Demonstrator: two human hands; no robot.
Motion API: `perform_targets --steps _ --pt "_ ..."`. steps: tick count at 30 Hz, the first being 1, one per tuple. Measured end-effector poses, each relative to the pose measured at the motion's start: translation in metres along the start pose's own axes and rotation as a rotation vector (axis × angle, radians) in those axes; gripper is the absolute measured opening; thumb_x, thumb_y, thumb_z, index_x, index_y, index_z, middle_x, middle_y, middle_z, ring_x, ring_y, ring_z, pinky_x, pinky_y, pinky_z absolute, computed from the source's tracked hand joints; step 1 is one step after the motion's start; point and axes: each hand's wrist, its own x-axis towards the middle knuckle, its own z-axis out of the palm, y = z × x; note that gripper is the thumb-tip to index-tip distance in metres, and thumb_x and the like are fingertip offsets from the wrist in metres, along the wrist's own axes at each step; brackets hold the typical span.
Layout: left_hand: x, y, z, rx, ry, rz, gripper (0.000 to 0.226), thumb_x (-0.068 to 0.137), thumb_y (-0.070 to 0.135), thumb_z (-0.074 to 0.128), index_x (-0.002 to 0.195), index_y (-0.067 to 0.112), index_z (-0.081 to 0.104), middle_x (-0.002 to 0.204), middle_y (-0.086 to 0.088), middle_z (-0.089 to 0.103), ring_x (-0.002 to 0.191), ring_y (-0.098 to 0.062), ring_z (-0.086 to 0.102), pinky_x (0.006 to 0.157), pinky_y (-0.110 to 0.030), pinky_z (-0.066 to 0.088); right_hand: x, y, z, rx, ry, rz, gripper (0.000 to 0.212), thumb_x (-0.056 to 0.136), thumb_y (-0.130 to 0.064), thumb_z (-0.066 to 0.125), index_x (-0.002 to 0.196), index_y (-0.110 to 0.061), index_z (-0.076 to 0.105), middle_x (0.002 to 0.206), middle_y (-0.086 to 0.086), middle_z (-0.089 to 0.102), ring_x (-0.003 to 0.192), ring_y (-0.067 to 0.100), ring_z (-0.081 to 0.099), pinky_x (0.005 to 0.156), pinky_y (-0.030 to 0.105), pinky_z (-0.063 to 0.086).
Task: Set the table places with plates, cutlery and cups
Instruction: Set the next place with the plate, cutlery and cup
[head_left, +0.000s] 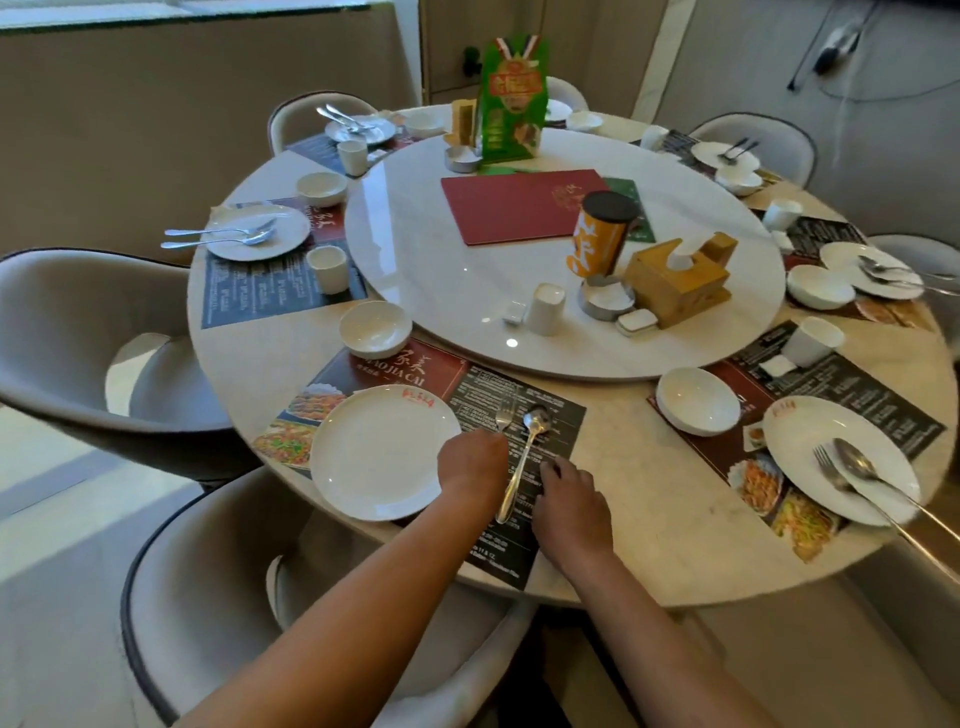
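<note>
Marble round table (613, 457), glossy turntable (467, 270) | white plate (382, 452) empty at 6 o'clock on printed placemat (566, 415) | steel fork (505, 413) and spoon (524, 457) just right of plate | left hand (472, 460) closed over fork handle | right hand (571, 504) fingers narrow, beside spoon handle; contact unclear | round bowl (375, 328) empty at 9 o'clock

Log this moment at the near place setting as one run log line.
stage: laying cutlery | left hand: on fork | right hand: beside spoon, grip unclear | plate: on placemat | cup: none here
</note>
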Motion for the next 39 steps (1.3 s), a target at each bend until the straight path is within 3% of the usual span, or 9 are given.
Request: perform_targets --steps 4,10,14,18,20,24,29,35,39 --pt "0.008 0.006 0.002 -0.030 -0.022 -0.030 0.024 0.095 0.000 0.055 0.109 0.009 0.071 0.103 -0.009 0.073 0.094 -0.026 0.072 0.076 -0.035 0.056 0.001 0.007 -0.003 0.032 -0.041 -0.026 0.052 0.098 -0.022 0.054 0.148 -0.021 0.041 0.158 0.002 0.034 0.139 0.023 0.037 0.108 0.039 0.041" --pt "0.018 0.001 -0.003 -0.279 -0.077 -0.164 0.020 0.090 0.001 0.058 0.106 0.010 0.067 0.102 -0.008 0.067 0.096 -0.025 0.067 0.072 -0.031 0.051 0.006 0.007 -0.005 0.152 -0.066 0.017 0.051 0.099 -0.019 0.050 0.149 -0.021 0.042 0.158 0.002 0.032 0.140 0.023 0.037 0.109 0.041 0.043" --pt "0.023 -0.016 -0.007 -0.479 -0.086 -0.254 0.004 0.089 0.007 0.061 0.090 0.010 0.059 0.087 -0.003 0.060 0.083 -0.021 0.061 0.070 -0.031 0.053 0.011 -0.003 -0.013 0.256 0.042 0.029 0.046 0.099 -0.020 0.049 0.145 -0.021 0.047 0.143 0.000 0.045 0.123 0.018 0.048 0.095 0.033 0.048" --pt "0.022 -0.054 -0.018 -0.636 -0.080 -0.233 0.011 0.089 0.021 0.068 0.084 0.015 0.075 0.085 -0.001 0.072 0.076 -0.015 0.065 0.062 -0.028 0.049 0.020 -0.030 -0.022 0.379 0.129 0.046 0.038 0.097 -0.025 0.055 0.135 -0.022 0.058 0.118 -0.001 0.065 0.102 0.014 0.062 0.079 0.027 0.052" --pt "0.007 -0.082 -0.025 -0.692 -0.068 -0.258 0.013 0.092 0.027 0.069 0.086 0.020 0.078 0.086 0.004 0.073 0.072 -0.014 0.066 0.059 -0.027 0.048 0.026 -0.050 -0.021 0.427 0.064 0.072 0.042 0.095 -0.031 0.059 0.136 -0.022 0.059 0.120 0.001 0.069 0.107 0.019 0.065 0.086 0.032 0.054" --pt "-0.027 -0.140 -0.019 -0.814 -0.053 -0.387 0.008 0.095 0.031 0.069 0.102 0.029 0.073 0.085 0.006 0.072 0.069 -0.016 0.068 0.047 -0.025 0.050 0.027 -0.087 -0.007 0.449 -0.124 0.040 0.053 0.092 -0.034 0.065 0.142 -0.019 0.053 0.138 0.004 0.061 0.125 0.025 0.058 0.098 0.036 0.049" --pt "-0.063 -0.192 -0.002 -0.879 -0.073 -0.521 0.017 0.096 0.028 0.068 0.112 0.029 0.073 0.097 0.006 0.071 0.090 -0.013 0.064 0.075 -0.032 0.059 0.015 -0.104 0.019 0.421 -0.089 0.013 0.063 0.089 -0.024 0.068 0.147 -0.022 0.044 0.140 0.003 0.059 0.127 0.026 0.057 0.101 0.038 0.050" --pt "-0.080 -0.215 0.018 -0.897 -0.042 -0.561 0.019 0.089 0.028 0.075 0.108 0.032 0.076 0.120 0.005 0.070 0.103 -0.012 0.063 0.090 -0.036 0.057 0.014 -0.103 0.022 0.402 -0.082 0.017 0.064 0.089 -0.027 0.070 0.147 -0.023 0.044 0.138 0.003 0.059 0.123 0.026 0.058 0.095 0.040 0.052" --pt "-0.077 -0.216 0.017 -0.872 -0.058 -0.555 0.020 0.090 0.028 0.073 0.108 0.035 0.075 0.125 0.007 0.068 0.106 -0.010 0.061 0.089 -0.034 0.056 0.015 -0.103 0.024 0.407 -0.088 0.018 0.065 0.089 -0.026 0.069 0.147 -0.022 0.043 0.138 0.004 0.059 0.124 0.026 0.058 0.095 0.041 0.054"
